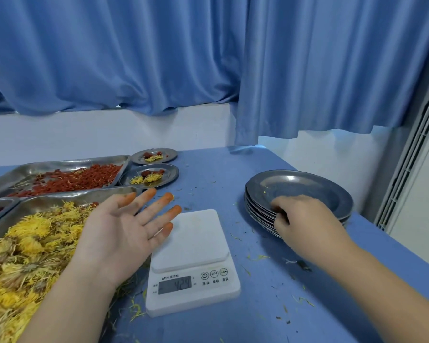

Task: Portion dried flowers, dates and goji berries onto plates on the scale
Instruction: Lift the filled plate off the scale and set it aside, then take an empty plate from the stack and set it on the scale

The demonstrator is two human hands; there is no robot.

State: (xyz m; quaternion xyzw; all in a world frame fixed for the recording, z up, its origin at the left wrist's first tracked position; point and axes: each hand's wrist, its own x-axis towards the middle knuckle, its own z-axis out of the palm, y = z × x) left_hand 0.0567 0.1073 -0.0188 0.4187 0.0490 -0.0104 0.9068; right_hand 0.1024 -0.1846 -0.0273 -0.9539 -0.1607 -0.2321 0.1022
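Several stacked grey metal plates (307,186), likely stiff and slick, sit right of the white scale (196,238); right hand (305,219) pinches their rims, left hand (119,229) splayed.

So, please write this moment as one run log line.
right hand: grips plate stack rim | left hand: open, near scale | scale: bare | filled plates: two

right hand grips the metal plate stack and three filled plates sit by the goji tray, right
Not three: the head view shows two, the near filled plate and the far filled plate, beside the goji berry tray. The right hand does grip the stack of metal plates.
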